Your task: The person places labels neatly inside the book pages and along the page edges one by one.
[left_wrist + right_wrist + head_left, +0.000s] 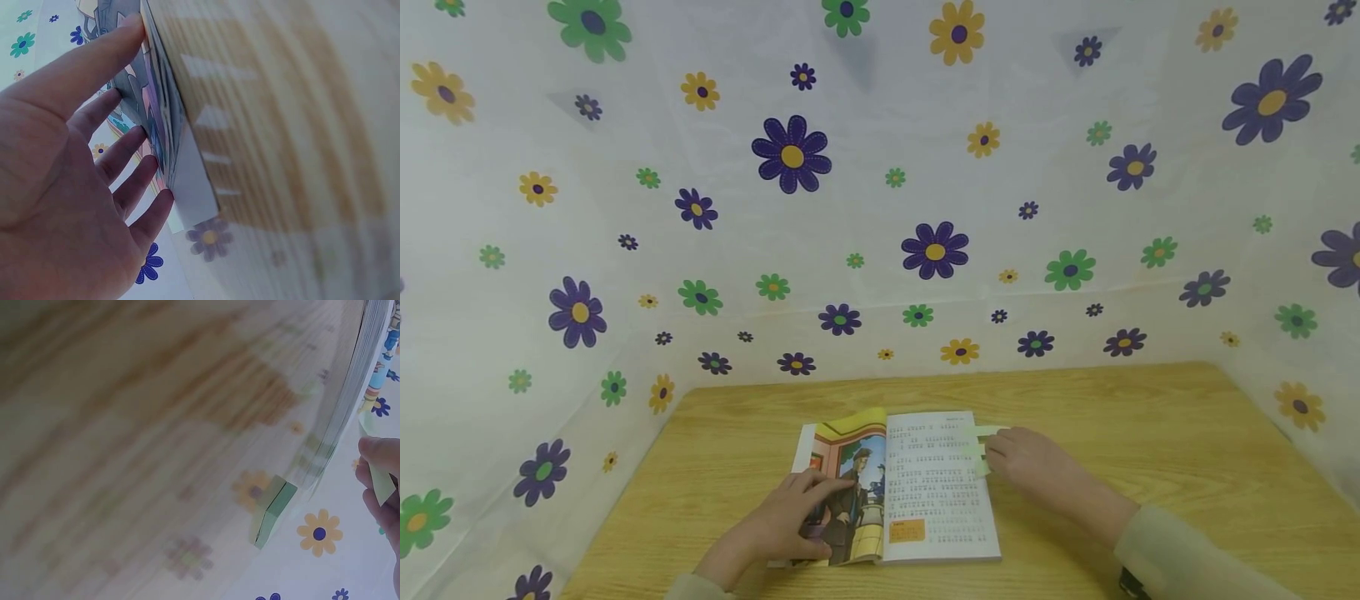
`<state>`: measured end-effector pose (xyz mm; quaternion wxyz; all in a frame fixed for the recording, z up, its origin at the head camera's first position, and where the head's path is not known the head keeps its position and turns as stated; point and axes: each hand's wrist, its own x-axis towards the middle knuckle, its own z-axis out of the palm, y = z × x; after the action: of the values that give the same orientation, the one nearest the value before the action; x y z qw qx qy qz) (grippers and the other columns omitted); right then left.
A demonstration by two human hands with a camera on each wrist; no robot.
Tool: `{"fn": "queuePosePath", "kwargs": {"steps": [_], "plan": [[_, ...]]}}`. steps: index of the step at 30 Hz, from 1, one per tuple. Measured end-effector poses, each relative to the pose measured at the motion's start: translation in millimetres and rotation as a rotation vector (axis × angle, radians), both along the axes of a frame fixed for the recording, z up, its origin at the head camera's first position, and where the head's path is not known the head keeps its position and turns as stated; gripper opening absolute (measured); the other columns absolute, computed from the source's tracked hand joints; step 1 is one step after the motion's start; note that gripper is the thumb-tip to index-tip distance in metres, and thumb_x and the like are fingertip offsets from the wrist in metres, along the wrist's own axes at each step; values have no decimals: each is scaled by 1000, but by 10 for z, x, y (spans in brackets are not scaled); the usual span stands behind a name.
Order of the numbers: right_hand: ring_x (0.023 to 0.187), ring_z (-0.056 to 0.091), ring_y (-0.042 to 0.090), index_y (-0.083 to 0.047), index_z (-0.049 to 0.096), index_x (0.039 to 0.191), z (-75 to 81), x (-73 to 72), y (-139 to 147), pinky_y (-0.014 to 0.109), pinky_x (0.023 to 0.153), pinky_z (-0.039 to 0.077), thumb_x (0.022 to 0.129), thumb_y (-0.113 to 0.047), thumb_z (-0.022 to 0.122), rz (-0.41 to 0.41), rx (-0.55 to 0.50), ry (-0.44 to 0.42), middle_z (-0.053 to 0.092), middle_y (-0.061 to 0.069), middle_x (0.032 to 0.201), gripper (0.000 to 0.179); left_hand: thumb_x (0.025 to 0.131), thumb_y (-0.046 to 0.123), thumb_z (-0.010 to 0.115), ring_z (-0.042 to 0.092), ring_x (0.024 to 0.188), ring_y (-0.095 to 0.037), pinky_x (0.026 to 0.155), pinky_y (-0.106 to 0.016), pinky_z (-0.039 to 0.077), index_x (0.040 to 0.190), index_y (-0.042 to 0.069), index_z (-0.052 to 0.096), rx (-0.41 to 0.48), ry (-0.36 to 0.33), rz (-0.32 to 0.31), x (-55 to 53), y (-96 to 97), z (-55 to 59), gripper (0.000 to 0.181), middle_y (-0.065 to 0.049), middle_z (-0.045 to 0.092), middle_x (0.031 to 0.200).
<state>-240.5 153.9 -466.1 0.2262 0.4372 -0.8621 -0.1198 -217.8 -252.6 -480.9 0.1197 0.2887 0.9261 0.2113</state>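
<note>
An open book (925,492) lies on the table, a colour illustration on its left page (868,500) and printed text on the right page. My left hand (790,514) rests on the left page with its fingers spread; in the left wrist view the fingertips (150,165) touch the page near its outer edge. At the right page's outer edge, my right hand (1030,467) pinches a pale green paper strip (380,481) between thumb and fingers. A small green block (275,512), like a sticky-note pad, lies on the table beside the book.
The wood-grain table (1150,450) is glossy and mirrors the surroundings. White sheeting (865,217) with printed flowers hangs around its back and sides. An orange box (907,531) is printed low on the right page.
</note>
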Motion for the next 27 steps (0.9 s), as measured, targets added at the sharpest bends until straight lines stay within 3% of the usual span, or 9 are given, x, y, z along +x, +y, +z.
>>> {"fn": "queuePosePath", "kwargs": {"steps": [6, 13, 27], "plan": [[101, 74, 16, -4, 77, 110, 19, 19, -9, 28, 91, 61, 83, -4, 87, -5, 28, -3, 78, 6, 110, 30, 83, 30, 93, 48, 128, -39, 96, -61, 48, 156, 22, 52, 0, -25, -11, 63, 47, 127, 84, -11, 51, 143], [104, 74, 17, -5, 78, 110, 24, 19, -27, 29, 92, 61, 84, -4, 87, -4, 32, -25, 78, 6, 112, 28, 84, 30, 92, 48, 124, -35, 93, -56, 48, 156, 22, 52, 0, -15, -17, 59, 43, 109, 83, -9, 51, 141], [98, 75, 16, -6, 79, 104, -39, -54, -26, 28, 88, 61, 84, -4, 87, 18, -14, -49, 79, 5, 107, 23, 82, 30, 93, 49, 126, -39, 94, -61, 48, 156, 22, 52, 18, 7, -20, 44, 26, 79, 85, -12, 52, 141]]}}
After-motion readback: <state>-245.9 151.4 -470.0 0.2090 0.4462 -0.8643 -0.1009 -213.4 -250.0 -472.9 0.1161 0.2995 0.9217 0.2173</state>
